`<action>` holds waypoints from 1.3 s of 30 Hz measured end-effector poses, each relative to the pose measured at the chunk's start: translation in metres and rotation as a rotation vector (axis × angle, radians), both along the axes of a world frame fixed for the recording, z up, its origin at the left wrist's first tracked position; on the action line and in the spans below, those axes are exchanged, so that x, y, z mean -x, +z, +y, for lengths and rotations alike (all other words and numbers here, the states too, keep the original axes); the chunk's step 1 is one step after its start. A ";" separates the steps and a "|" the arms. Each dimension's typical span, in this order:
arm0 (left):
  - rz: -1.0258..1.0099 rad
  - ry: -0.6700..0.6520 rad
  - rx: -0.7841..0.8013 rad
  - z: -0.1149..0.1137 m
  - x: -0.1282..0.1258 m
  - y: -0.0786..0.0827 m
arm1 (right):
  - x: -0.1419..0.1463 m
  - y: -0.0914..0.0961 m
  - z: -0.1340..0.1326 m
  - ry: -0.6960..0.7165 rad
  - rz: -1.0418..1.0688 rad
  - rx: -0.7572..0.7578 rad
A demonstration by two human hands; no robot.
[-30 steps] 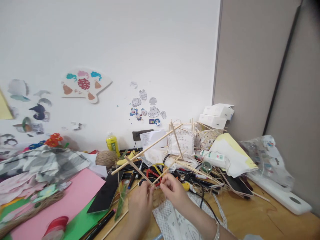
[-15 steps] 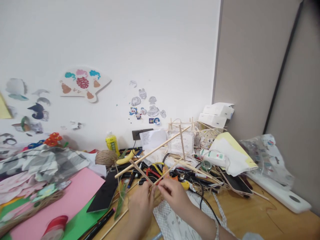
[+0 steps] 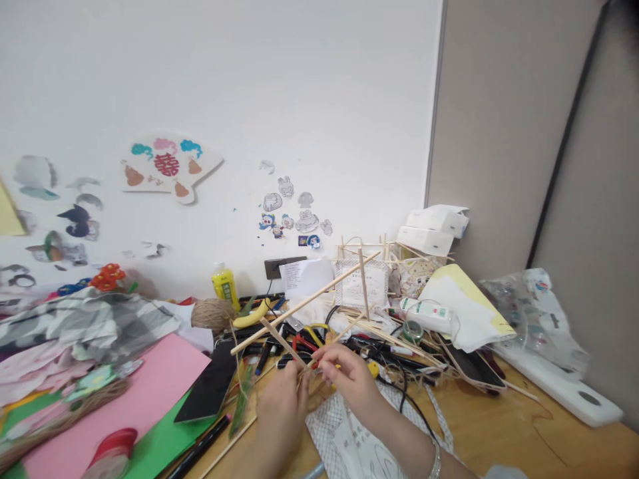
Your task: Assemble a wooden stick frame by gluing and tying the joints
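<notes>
A frame of thin wooden sticks (image 3: 309, 303) rises above the cluttered desk, with one long stick slanting up to the right and shorter ones meeting it. My left hand (image 3: 280, 406) is closed around a lower corner of this frame, where the sticks cross. Close beside it, my right hand (image 3: 352, 380) has its thumb and fingertips pinched together near that corner. Whatever is between those fingers is too fine to make out. Beneath my right forearm lies a patterned paper sheet (image 3: 327, 429) with line drawings.
Behind the frame are a yellow bottle (image 3: 224, 286), a ball of twine (image 3: 212, 314) and a toy banana (image 3: 251, 314). Pens and cables crowd the middle. Pink paper (image 3: 150, 379) and a black phone-like slab (image 3: 207, 392) lie left; a white power strip (image 3: 564, 392) lies right.
My right hand has moved slightly up and away from my left fingertips, its fingers still pinched. My left hand and the stick frame have hardly moved.
</notes>
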State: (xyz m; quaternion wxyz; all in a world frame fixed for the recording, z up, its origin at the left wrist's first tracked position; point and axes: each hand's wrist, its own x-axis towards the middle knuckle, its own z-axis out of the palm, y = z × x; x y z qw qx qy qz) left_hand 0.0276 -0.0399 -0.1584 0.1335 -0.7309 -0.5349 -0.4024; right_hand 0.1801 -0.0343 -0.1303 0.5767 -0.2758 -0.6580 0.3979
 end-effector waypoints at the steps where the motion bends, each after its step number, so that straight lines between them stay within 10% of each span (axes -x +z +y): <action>1: -0.003 0.000 0.005 0.000 0.000 0.000 | 0.001 0.000 0.000 0.023 0.023 0.035; 19: -0.089 -0.048 0.133 -0.002 0.000 0.003 | -0.006 -0.007 0.022 -0.082 0.392 0.398; 39: -0.090 -0.201 0.284 -0.002 -0.002 0.007 | -0.002 -0.013 0.025 -0.039 0.502 0.428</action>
